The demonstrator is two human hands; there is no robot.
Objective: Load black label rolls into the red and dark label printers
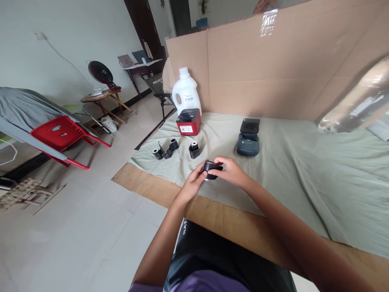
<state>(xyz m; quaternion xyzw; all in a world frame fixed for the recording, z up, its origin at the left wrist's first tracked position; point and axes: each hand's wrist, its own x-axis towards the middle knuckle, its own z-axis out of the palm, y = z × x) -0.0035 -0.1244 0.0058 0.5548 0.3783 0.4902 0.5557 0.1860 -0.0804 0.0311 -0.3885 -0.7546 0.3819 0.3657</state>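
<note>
On the counter (304, 170) a blue printer (248, 138) is left open towards the back edge, seemingly not yet loaded. Above the near edge the left hand (191, 184) and right hand (232, 170) are closed on a black roll (210, 168); three spare rolls (170, 148) are left untouched near the left edge.

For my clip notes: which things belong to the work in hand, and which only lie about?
In use: black roll, held by left hand and right hand; probably spare rolls, blue printer, red printer.
Lying about: white jug, red chair, fan.
</note>
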